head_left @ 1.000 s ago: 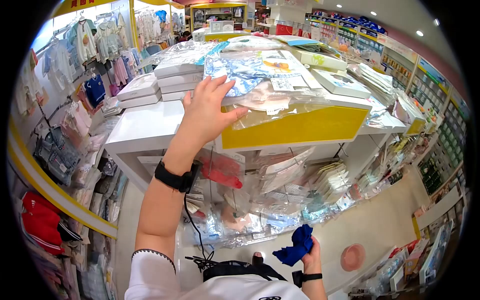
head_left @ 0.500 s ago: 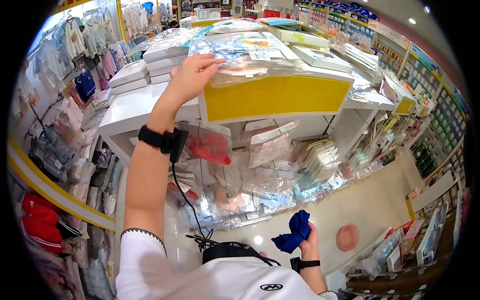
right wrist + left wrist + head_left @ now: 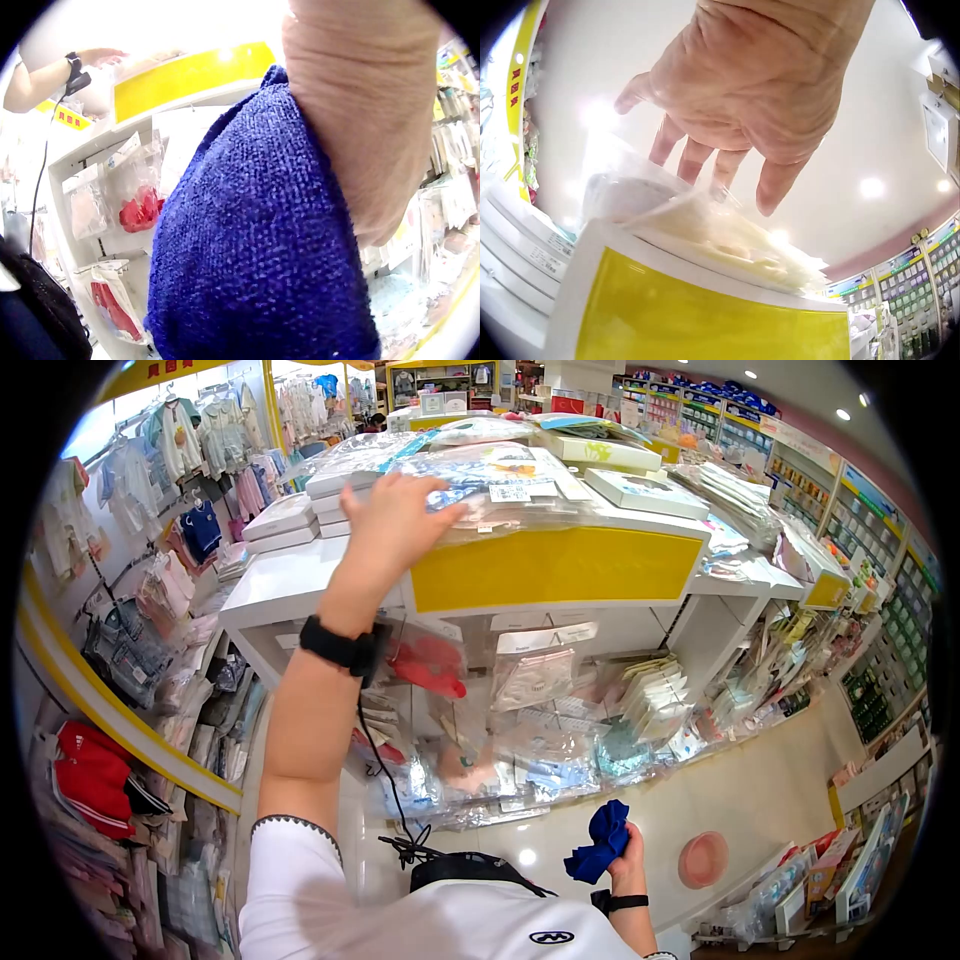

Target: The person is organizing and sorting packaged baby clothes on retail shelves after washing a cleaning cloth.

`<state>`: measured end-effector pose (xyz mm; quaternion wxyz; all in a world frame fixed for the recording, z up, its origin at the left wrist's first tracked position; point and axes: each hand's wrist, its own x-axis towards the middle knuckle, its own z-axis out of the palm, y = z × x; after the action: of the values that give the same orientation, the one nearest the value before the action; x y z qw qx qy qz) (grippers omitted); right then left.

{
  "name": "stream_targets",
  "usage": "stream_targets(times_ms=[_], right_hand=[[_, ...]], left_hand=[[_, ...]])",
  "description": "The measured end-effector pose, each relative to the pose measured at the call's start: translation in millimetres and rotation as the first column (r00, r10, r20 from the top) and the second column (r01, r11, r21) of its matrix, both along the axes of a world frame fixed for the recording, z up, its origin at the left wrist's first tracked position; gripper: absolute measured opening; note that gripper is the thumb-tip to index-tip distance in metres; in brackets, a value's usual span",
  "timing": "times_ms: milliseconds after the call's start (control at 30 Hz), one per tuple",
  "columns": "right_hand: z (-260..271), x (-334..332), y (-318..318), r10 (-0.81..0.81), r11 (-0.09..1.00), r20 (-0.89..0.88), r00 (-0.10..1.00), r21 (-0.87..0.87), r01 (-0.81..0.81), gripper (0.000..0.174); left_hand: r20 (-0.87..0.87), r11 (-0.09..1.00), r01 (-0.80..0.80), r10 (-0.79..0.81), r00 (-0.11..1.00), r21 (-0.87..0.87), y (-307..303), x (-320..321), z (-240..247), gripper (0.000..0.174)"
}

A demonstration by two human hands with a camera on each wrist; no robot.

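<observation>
My left hand [image 3: 395,525] is over the front left of a stack of plastic-wrapped packets, its fingers spread. Under its fingertips lies a packet with a blue and white pattern [image 3: 460,488] and a white label. From below, the left wrist view shows the palm [image 3: 742,82] facing down, with the fingers reaching toward the clear wrapping [image 3: 682,214]. Low at my side, my right hand [image 3: 630,865] grips a bunched dark blue cloth [image 3: 598,842]. Close up, this towel-like cloth [image 3: 255,232] hides most of the right fingers.
A yellow panel [image 3: 555,570] fronts the raised white counter. White boxes [image 3: 280,520] sit left of the packets, another flat box [image 3: 648,493] right of them. Bagged goods hang on hooks below, including a red item [image 3: 428,665]. A pink basin [image 3: 703,860] stands on the floor.
The wrapping that hung over the yellow panel now lies back on the counter. My left hand moved back from the panel with it. The right hand keeps hold of the blue cloth.
</observation>
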<state>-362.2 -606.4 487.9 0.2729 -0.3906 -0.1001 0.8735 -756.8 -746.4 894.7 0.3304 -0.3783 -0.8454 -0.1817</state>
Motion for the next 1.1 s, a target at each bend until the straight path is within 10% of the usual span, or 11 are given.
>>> stream_targets(times_ms=[200,400,667,767,900,967,1033,1100], right_hand=[[3.6,3.6,5.2,0.009,0.999,-0.007,1.000,0.051,-0.009,0.027],[3.3,28.1,6.0,-0.046,0.998,0.000,0.999,0.051,0.046,0.027],[6.5,30.9,26.8,-0.057,0.994,0.015,0.998,0.090,0.056,0.030],[5.9,21.3,33.9,-0.037,0.996,0.023,0.999,0.086,0.035,0.022],[11.7,10.3,35.8,-0.028,0.997,-0.030,0.999,0.067,0.030,0.024],[19.6,3.2,35.4,0.039,0.996,-0.077,0.996,0.079,-0.033,0.029],[32.1,-10.0,34.6,0.145,0.987,-0.163,0.976,0.099,-0.130,0.033],[50.5,-34.5,31.8,0.283,0.958,-0.283,0.916,0.125,-0.257,0.035]], left_hand=[[-0.129,1.000,0.020,-0.023,0.991,-0.022,60.0,6.4,-11.6,0.051],[0.344,0.996,0.078,-0.056,0.937,-0.048,68.4,21.2,9.4,0.043],[0.457,0.827,0.504,-0.559,0.692,0.248,57.5,-25.2,18.2,0.040],[0.359,0.811,0.162,-0.415,0.836,0.562,49.9,-27.8,29.7,0.042],[-0.130,0.488,0.315,-0.376,0.917,0.814,-4.4,-15.7,44.4,0.042],[-0.129,0.558,0.175,-0.121,0.984,0.811,-54.8,4.7,45.4,0.041],[-0.049,0.306,0.270,-0.574,0.817,0.913,-101.1,32.9,33.0,0.039],[0.134,0.401,0.151,-0.599,0.789,0.904,-142.8,68.4,12.6,0.034]])
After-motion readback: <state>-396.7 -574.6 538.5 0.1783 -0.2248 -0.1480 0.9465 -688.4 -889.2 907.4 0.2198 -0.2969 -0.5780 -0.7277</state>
